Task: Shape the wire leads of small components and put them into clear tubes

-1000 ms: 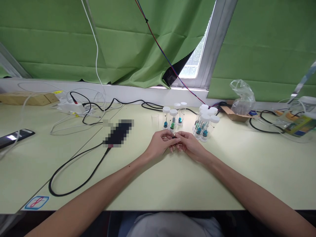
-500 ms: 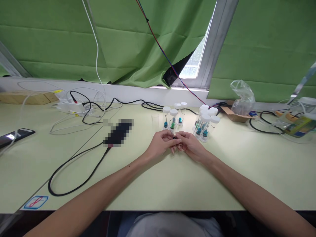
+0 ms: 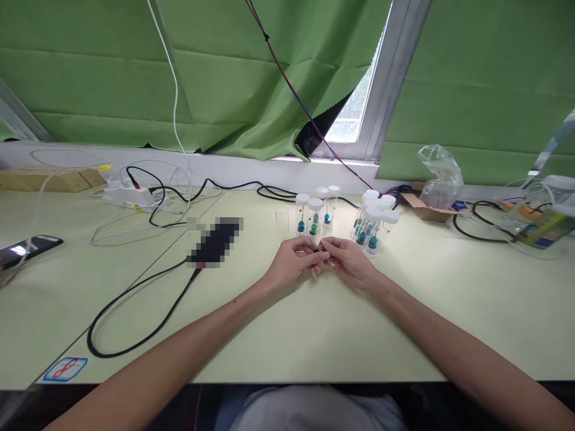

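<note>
Above the table, my left hand [image 3: 294,260] and my right hand [image 3: 349,262] meet, fingertips pinched close together. Between them is a small dark piece with a thin wire-like part [image 3: 316,249]; its kind is too small to make out, and the fingers partly cover it. Just behind my hands stand several clear tubes with white caps [image 3: 315,205], with blue or green pieces and thin wires inside. A second cluster of capped tubes [image 3: 372,214] stands beyond my right hand. An uncapped clear tube [image 3: 282,221] is upright to the left of the first group.
A pixelated dark device [image 3: 218,241] lies left of my hands, with a black cable [image 3: 108,354] looping toward me. A phone [image 3: 33,249] lies at far left. Behind are a power strip [image 3: 137,195], a cardboard box [image 3: 426,209] holding a plastic bag, and a yellow-green container [image 3: 550,227] at right.
My right fingers have shifted slightly at the small dark piece, and fewer of them show beneath it. My left hand stays almost in place.
</note>
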The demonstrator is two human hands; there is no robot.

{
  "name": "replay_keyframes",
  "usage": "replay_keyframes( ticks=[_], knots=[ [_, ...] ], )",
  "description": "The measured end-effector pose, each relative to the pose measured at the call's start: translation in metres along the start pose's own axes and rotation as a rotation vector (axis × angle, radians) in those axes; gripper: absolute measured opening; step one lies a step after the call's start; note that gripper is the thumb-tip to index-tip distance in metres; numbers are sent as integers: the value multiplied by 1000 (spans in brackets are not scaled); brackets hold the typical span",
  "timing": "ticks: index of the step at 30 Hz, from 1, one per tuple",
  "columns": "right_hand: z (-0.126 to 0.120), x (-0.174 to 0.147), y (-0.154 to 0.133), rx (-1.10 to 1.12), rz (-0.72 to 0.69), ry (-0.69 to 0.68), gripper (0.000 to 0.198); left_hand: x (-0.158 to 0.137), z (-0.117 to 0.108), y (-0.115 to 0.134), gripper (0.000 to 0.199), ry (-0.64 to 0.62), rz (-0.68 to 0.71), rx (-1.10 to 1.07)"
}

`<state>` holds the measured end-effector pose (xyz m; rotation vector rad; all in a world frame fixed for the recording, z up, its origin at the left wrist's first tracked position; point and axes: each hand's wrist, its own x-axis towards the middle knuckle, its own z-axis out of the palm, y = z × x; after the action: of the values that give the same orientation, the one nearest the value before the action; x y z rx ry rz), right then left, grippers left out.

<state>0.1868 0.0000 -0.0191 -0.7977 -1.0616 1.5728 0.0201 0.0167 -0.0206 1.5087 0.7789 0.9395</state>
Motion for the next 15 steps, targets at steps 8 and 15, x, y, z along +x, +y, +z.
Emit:
replay_keyframes(
  ticks=[8, 15],
  knots=[
    [-6, 1, 3, -70, -87, 108, 37, 1, 1, 0, 35, 16, -5, 4],
    [-4, 1, 4, -403, -358, 169, 27, 0, 2, 1, 36, 32, -22, 26]
  ],
)
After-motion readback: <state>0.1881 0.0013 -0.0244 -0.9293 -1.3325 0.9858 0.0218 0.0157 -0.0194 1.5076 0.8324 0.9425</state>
